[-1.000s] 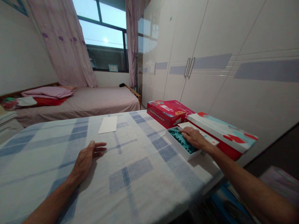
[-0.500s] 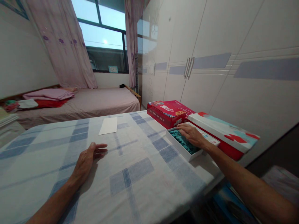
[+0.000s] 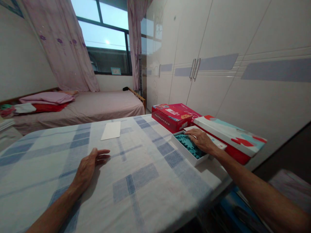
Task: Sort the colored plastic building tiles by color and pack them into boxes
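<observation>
My left hand lies flat on the checked tablecloth, fingers stretched out, holding nothing. My right hand reaches into a shallow white box at the table's right edge and rests on the teal jigsaw pieces inside it. Its fingers are curled down among the pieces; what they grip, if anything, is hidden. Beside that hand lies a long box lid printed in white, teal and red.
A red box sits behind the white box. A white sheet of paper lies at mid-table. White wardrobe doors stand close on the right. A bed and a curtained window are beyond the table.
My right hand has shifted slightly over the puzzle pieces in the box. My left hand has stayed flat on the cloth. The view has drifted a little.
</observation>
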{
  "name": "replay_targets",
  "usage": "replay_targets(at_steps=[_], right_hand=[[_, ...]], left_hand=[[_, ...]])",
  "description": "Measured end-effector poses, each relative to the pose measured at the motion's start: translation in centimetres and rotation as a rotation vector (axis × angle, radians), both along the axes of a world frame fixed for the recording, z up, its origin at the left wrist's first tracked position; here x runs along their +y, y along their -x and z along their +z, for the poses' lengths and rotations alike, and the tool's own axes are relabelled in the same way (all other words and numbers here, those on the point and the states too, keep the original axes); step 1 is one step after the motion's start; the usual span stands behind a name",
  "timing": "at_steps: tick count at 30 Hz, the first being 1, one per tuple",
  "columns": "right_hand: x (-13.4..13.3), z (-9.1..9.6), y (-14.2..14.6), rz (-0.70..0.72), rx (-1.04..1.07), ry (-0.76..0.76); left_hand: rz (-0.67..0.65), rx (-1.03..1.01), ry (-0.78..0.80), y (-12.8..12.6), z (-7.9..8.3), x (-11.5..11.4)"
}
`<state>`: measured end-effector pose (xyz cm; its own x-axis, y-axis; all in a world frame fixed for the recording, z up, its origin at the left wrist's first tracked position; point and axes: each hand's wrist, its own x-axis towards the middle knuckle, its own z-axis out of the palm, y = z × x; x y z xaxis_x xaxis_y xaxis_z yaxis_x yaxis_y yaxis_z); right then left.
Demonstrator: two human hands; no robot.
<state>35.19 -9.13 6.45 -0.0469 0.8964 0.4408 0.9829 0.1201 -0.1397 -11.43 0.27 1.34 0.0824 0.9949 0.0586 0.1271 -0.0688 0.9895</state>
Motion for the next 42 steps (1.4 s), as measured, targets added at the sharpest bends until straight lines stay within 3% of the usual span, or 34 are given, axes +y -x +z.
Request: replay_targets(at_steps=[3,6,9,12,15,19,25,34,38,42], right_hand=[[-0.9,0.7,0.5,0.041,0.008,-0.055],[-2.2,1.1,1.1,0.092,-0.013,0.028],[-3.2,1.0,1.3,0.077,0.044,0.102],[-3.5,0.6,0.9,0.026,0.072,0.076],[-3.4,0.1,0.4,-0.033,0.026,0.032],[-3.3,-0.4,0.4,0.027,0.007,0.067],[-2.1,-0.2,0.6,0.018,0.02,-0.009],[-0.9,-0.3,0.2,-0.015,-0.044,0.019],[0.1,1.4,2.7,0.075,0.021,-0.078],[3.1,2.4,9.4,0.264,0.106,0.01]], left_hand=[[0.007,0.006,-0.001,-0.1,0.3,-0.2],[0.012,0.008,-0.002,-0.1,0.4,-0.2],[0.011,0.013,0.0,-0.1,0.2,-0.1],[0.004,0.013,0.003,0.0,0.1,-0.1],[0.001,0.017,0.001,0.0,0.2,-0.1],[0.007,0.024,-0.001,0.0,0.2,-0.1],[0.006,0.013,0.006,-0.1,0.2,0.0],[0.006,0.002,-0.009,-0.2,0.2,-0.2],[0.027,-0.039,-0.02,-0.7,0.9,-0.9],[0.053,-0.071,-0.022,-1.2,1.4,-1.3]])
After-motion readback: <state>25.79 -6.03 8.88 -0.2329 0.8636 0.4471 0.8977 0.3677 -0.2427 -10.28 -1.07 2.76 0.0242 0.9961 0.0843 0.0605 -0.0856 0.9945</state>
